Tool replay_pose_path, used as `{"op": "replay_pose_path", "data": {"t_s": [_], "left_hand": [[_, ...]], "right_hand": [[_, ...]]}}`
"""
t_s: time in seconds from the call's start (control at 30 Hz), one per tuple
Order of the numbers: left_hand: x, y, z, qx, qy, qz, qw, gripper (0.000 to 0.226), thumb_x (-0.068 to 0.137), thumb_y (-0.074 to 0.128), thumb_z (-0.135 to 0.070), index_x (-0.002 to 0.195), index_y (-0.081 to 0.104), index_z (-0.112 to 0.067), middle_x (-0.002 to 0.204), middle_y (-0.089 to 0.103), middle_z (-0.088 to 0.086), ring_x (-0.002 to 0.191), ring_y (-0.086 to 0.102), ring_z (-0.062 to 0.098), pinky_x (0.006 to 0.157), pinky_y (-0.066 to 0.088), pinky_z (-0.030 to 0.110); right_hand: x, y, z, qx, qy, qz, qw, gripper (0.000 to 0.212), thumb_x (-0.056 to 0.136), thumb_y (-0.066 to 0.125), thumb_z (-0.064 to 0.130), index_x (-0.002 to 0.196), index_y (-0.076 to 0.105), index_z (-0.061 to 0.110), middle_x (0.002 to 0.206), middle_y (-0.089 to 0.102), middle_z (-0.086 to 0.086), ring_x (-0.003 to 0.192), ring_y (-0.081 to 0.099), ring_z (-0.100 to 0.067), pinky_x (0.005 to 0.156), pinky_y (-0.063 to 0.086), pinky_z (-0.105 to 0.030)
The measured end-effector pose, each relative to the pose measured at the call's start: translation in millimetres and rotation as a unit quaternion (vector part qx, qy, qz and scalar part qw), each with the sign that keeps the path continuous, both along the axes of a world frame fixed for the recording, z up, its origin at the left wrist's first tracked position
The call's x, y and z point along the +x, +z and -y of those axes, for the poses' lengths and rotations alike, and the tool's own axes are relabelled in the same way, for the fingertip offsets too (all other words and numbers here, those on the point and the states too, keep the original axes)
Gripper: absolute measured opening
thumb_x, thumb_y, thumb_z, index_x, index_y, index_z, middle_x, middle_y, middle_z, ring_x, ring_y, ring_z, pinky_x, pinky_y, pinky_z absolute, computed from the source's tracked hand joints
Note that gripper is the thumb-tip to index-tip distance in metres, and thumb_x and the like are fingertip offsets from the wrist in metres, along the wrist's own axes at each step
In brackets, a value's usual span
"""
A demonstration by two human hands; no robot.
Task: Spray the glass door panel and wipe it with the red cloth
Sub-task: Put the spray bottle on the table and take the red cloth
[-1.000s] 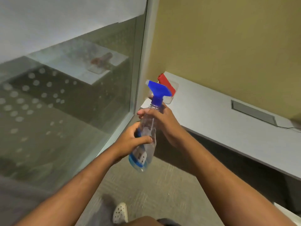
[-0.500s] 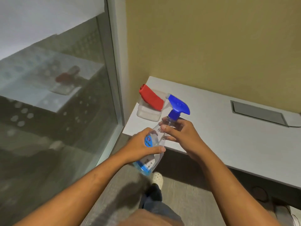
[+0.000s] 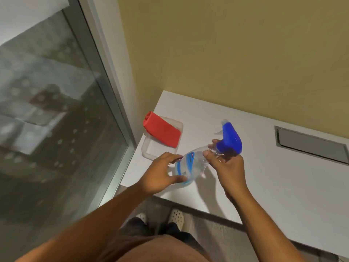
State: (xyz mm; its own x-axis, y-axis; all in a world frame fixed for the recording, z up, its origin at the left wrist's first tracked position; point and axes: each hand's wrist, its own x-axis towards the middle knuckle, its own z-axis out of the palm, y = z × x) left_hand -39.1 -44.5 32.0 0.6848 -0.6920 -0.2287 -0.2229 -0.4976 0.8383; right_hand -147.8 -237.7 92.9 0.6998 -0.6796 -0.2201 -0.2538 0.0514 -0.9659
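Note:
A clear spray bottle (image 3: 190, 165) with a blue trigger head (image 3: 230, 138) leans to the right above the white desk's near left corner. My left hand (image 3: 160, 173) grips its lower body and base. My right hand (image 3: 227, 167) holds its neck just under the blue head. A folded red cloth (image 3: 162, 132) lies across a clear plastic tray (image 3: 149, 151) on the desk, just beyond my left hand. The glass door panel (image 3: 51, 114) fills the left side, with a pattern of pale dots and a reflection of the desk.
The white desk (image 3: 264, 186) runs along a yellow wall, with a grey cable hatch (image 3: 309, 143) set into it at the right. A metal door frame (image 3: 111, 95) stands between glass and desk. My feet (image 3: 175, 217) stand on grey carpet below.
The view has turned from the glass toward the desk. Both hands have carried the bottle right and down over the desk corner, and it now tilts further to the right.

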Motion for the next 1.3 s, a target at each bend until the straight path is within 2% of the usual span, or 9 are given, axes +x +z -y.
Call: {"op": "replay_pose_path", "data": {"t_s": [0.13, 0.27, 0.37, 0.5, 0.67, 0.8, 1.03, 1.2, 1.3], "left_hand": [[36, -32, -18, 0.025, 0.027, 0.086, 0.996, 0.053, 0.084, 0.084, -0.034, 0.133, 0.066, -0.025, 0.125, 0.066, -0.008, 0.109, 0.059, 0.002, 0.097, 0.048, 0.014], [70, -57, -39, 0.067, -0.017, 0.231, 0.970, 0.048, 0.077, 0.089, -0.019, 0.122, 0.073, -0.012, 0.120, 0.073, 0.007, 0.110, 0.068, 0.028, 0.097, 0.059, 0.042], [85, -62, -43, 0.118, -0.038, 0.252, 0.960, 0.050, 0.080, 0.088, -0.023, 0.127, 0.073, -0.014, 0.132, 0.072, 0.008, 0.123, 0.068, 0.030, 0.108, 0.056, 0.045], [88, -81, -47, 0.160, -0.106, 0.285, 0.939, 0.055, 0.086, 0.081, -0.028, 0.137, 0.066, -0.016, 0.148, 0.062, 0.010, 0.143, 0.054, 0.034, 0.118, 0.042, 0.052], [87, -102, -53, 0.164, -0.125, 0.305, 0.930, 0.060, 0.076, 0.089, -0.027, 0.131, 0.069, -0.015, 0.139, 0.068, 0.012, 0.136, 0.061, 0.037, 0.114, 0.045, 0.057], [91, -105, -56, 0.118, -0.113, 0.300, 0.940, 0.058, 0.077, 0.089, -0.021, 0.131, 0.068, -0.015, 0.140, 0.067, 0.013, 0.138, 0.059, 0.036, 0.116, 0.043, 0.052], [132, -82, -33, 0.018, 0.139, 0.113, 0.984, 0.039, 0.090, 0.076, -0.024, 0.126, 0.060, -0.022, 0.134, 0.058, 0.006, 0.124, 0.058, 0.026, 0.107, 0.053, 0.046], [180, -50, -1, -0.018, 0.304, -0.113, 0.946, 0.069, 0.087, 0.082, -0.026, 0.144, 0.046, -0.011, 0.125, 0.057, 0.000, 0.106, 0.060, 0.020, 0.090, 0.052, 0.037], [198, -47, 11, -0.023, 0.313, -0.183, 0.932, 0.050, 0.085, 0.084, -0.026, 0.128, 0.062, -0.013, 0.109, 0.066, 0.000, 0.100, 0.067, 0.026, 0.085, 0.054, 0.037]], "right_hand": [[35, -20, 2, -0.054, -0.035, -0.023, 0.998, 0.048, 0.086, 0.088, 0.017, 0.130, 0.070, 0.012, 0.117, 0.077, -0.003, 0.108, 0.074, -0.022, 0.093, 0.060, -0.033], [61, -43, -5, -0.112, -0.044, -0.044, 0.992, 0.047, 0.085, 0.089, 0.021, 0.127, 0.072, 0.012, 0.111, 0.077, -0.004, 0.106, 0.072, -0.021, 0.078, 0.051, -0.006], [73, -54, -11, -0.134, -0.050, -0.060, 0.988, 0.047, 0.085, 0.088, 0.017, 0.128, 0.070, 0.007, 0.114, 0.075, -0.007, 0.102, 0.069, -0.016, 0.073, 0.045, 0.003], [82, -61, -17, -0.141, -0.051, -0.069, 0.986, 0.045, 0.086, 0.087, 0.014, 0.127, 0.068, 0.011, 0.112, 0.072, -0.002, 0.094, 0.064, 0.017, 0.074, 0.046, 0.003], [89, -68, -21, -0.155, -0.044, -0.088, 0.983, 0.043, 0.085, 0.088, 0.014, 0.110, 0.062, 0.039, 0.101, 0.069, 0.007, 0.090, 0.064, 0.013, 0.075, 0.052, -0.007], [95, -73, -19, -0.168, -0.040, -0.107, 0.979, 0.042, 0.086, 0.087, 0.013, 0.124, 0.068, 0.018, 0.109, 0.072, -0.003, 0.093, 0.063, 0.015, 0.076, 0.051, -0.004], [103, -71, -15, -0.154, -0.036, -0.127, 0.979, 0.051, 0.086, 0.087, 0.012, 0.132, 0.066, 0.006, 0.111, 0.071, -0.004, 0.094, 0.069, -0.015, 0.087, 0.055, -0.009], [90, -69, -13, -0.157, -0.032, -0.143, 0.977, 0.066, 0.086, 0.088, 0.011, 0.145, 0.060, 0.008, 0.132, 0.071, -0.005, 0.118, 0.067, -0.019, 0.104, 0.055, -0.031], [74, -68, -19, -0.156, -0.027, -0.151, 0.976, 0.075, 0.088, 0.086, 0.014, 0.154, 0.052, 0.015, 0.139, 0.067, -0.002, 0.125, 0.064, -0.016, 0.103, 0.054, -0.031]]}}
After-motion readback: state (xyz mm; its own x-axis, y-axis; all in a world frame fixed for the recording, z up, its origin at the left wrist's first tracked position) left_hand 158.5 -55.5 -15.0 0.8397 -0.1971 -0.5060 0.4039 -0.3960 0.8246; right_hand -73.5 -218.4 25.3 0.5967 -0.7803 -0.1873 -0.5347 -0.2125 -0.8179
